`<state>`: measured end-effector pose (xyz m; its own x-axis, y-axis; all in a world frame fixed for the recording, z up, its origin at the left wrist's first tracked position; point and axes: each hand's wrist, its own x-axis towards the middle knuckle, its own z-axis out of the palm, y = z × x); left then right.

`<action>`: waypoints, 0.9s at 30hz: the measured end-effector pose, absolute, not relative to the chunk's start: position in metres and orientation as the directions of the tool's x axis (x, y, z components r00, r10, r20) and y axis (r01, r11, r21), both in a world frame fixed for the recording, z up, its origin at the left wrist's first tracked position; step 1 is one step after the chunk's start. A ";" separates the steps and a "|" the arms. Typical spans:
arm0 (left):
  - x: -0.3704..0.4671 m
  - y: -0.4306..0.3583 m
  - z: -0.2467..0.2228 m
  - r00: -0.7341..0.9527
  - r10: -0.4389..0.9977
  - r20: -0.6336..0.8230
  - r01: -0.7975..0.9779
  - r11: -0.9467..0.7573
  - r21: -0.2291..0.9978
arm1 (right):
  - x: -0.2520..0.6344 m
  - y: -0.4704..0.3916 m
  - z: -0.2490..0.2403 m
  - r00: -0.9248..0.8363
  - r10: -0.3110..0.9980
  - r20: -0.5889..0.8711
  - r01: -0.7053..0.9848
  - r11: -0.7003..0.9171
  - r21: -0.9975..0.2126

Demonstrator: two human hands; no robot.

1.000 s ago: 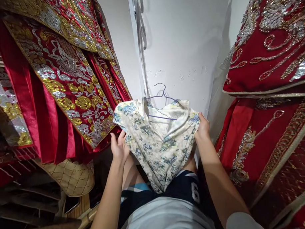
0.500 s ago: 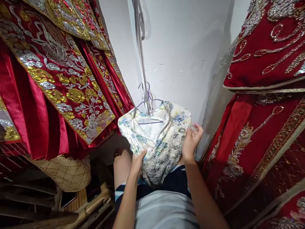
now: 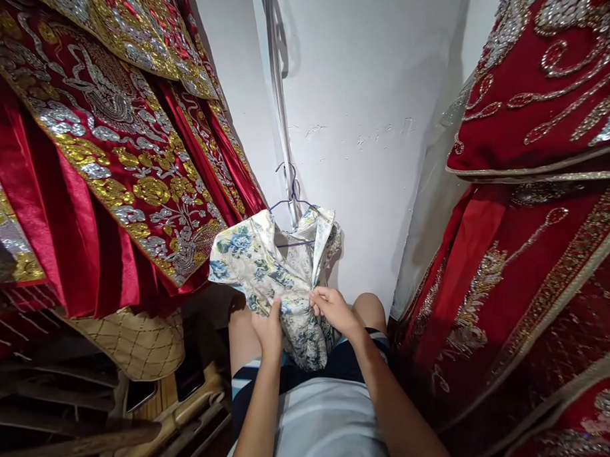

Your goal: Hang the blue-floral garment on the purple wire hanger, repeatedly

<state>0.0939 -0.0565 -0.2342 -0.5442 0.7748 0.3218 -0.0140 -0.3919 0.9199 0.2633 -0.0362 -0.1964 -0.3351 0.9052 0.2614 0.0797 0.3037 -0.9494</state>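
A short-sleeved floral blouse [image 3: 264, 260], white with blue and yellow flowers, hangs on a thin purple hanger [image 3: 292, 188] in front of me. Its lower part bunches down over my lap. My left hand [image 3: 270, 327] grips the front of the blouse, thumb on top and the other fingers hidden by cloth. With bent fingers, my right hand [image 3: 331, 308] pinches the edge at the bottom of the V-shaped neckline. One sleeve spreads out to the left; the opposite side is turned away near the wall.
Red sequinned garments hang at left [image 3: 137, 156] and right [image 3: 539, 117]. A metal rail [image 3: 277, 101] runs down the white wall [image 3: 360, 70]. Lower left, a quilted beige cushion-like piece [image 3: 135, 346] and a wooden bench [image 3: 178, 411] with dark flat devices sit beside my leg.
My right hand has moved left from the blouse's right side to its neckline and now pinches the edge there. The blouse has swung leftward, showing its left sleeve.
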 end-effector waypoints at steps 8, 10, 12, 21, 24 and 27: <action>0.126 -0.071 -0.233 -0.309 0.577 0.756 0.614 -0.486 0.622 | 0.249 -0.046 -0.187 -0.396 0.903 0.166 -0.037 0.165 -0.986; 0.132 -0.067 -0.234 -0.212 0.685 0.697 0.562 -0.499 0.660 | 0.251 -0.046 -0.183 -0.417 0.900 0.129 -0.067 0.111 -0.992; 0.135 -0.063 -0.233 -0.182 0.720 0.670 0.530 -0.502 0.683 | 0.255 -0.043 -0.174 -0.410 0.907 0.098 -0.092 0.065 -0.994; 0.120 -0.057 -0.243 -0.069 0.736 0.674 0.610 -0.503 0.612 | 0.250 0.022 -0.062 -0.206 0.955 0.213 -0.239 0.162 -0.957; 0.111 -0.053 -0.249 -0.005 0.757 0.653 0.651 -0.493 0.577 | 0.246 0.034 -0.036 -0.143 0.966 0.215 -0.319 0.161 -0.934; 0.102 -0.048 -0.241 0.092 0.785 0.612 0.692 -0.493 0.528 | 0.246 0.032 -0.030 -0.131 0.951 0.279 -0.361 0.216 -0.907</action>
